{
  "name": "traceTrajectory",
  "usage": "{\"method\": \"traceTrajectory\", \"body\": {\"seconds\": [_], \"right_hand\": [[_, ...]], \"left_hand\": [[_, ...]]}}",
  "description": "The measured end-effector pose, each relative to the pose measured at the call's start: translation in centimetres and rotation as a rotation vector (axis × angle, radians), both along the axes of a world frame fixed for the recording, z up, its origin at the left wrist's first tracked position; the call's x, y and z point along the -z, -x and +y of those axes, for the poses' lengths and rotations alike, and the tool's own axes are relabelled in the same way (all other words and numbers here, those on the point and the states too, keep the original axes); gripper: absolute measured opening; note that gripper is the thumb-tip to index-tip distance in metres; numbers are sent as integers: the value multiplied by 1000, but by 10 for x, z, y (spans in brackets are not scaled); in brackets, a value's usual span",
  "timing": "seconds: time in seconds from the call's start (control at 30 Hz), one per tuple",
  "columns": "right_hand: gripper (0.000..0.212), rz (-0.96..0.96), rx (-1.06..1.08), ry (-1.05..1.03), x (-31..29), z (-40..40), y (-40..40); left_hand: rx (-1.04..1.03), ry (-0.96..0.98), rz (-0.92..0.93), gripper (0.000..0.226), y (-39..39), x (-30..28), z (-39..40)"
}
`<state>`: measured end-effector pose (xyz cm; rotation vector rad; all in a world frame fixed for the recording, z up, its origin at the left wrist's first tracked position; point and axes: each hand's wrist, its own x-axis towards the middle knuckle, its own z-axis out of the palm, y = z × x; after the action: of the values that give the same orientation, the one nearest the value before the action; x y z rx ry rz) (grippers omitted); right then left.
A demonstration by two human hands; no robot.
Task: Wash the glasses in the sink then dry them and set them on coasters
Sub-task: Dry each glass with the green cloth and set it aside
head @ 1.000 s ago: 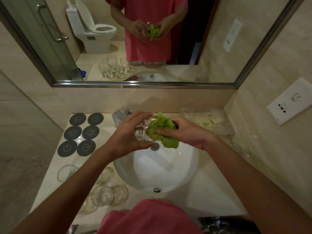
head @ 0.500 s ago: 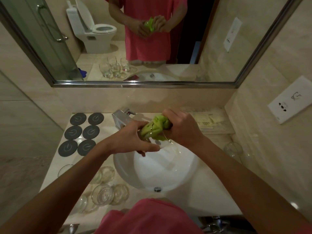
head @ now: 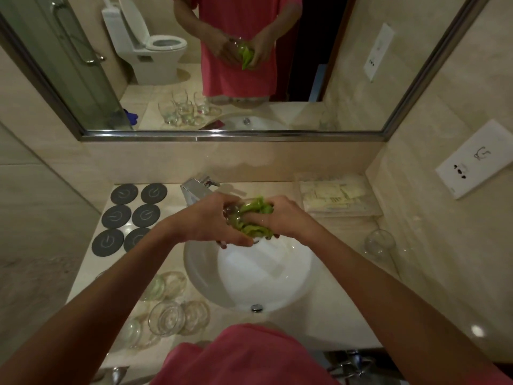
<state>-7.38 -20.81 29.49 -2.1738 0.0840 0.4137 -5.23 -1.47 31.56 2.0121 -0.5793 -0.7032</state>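
Above the back of the white sink point(head: 200, 268), my left hand point(head: 211, 223) is wrapped round a clear glass point(head: 231, 215), most of which is hidden by my fingers. My right hand point(head: 280, 218) presses a crumpled green cloth point(head: 254, 218) into and around that glass. Several more clear glasses point(head: 166, 315) stand on the counter left of the sink. One glass point(head: 379, 244) stands alone on the right. Several dark round coasters point(head: 116, 216) lie bare at the back left.
A chrome tap point(head: 194, 190) stands just behind my hands. A clear tray of white sachets point(head: 333, 195) sits at the back right. A mirror point(head: 333, 65) spans the wall, and a wall socket point(head: 472, 162) is on the right.
My hands have turned the glass and shifted the cloth; my right hand has dropped from on top of the cloth to beside it. Both hands stay over the back of the sink.
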Motion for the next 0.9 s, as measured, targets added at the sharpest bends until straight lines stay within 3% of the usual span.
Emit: {"method": "traceTrajectory", "body": {"seconds": [0.1, 0.2, 0.4, 0.53, 0.6, 0.73, 0.9], "right_hand": [[35, 86, -50, 4, 3, -3, 2], [52, 50, -32, -54, 1, -10, 2], [52, -420, -131, -152, -4, -33, 19], [75, -775, -497, 444, 6, -46, 23], [77, -859, -555, 577, 8, -46, 19], [73, -681, -420, 383, 9, -35, 17], [62, -489, -276, 92, 7, -15, 18]], "left_hand": [[3, -102, -145, 51, -5, 9, 2], [-62, -1, -115, 55, -2, 12, 2], [-222, 207, -12, 59, 6, 12, 9], [-175, 219, -78, 62, 4, 9, 11], [-99, 203, -178, 73, 4, 7, 8], [-160, 197, -350, 79, 7, 8, 0], [-290, 166, -783, 79, 9, 22, -3]]}}
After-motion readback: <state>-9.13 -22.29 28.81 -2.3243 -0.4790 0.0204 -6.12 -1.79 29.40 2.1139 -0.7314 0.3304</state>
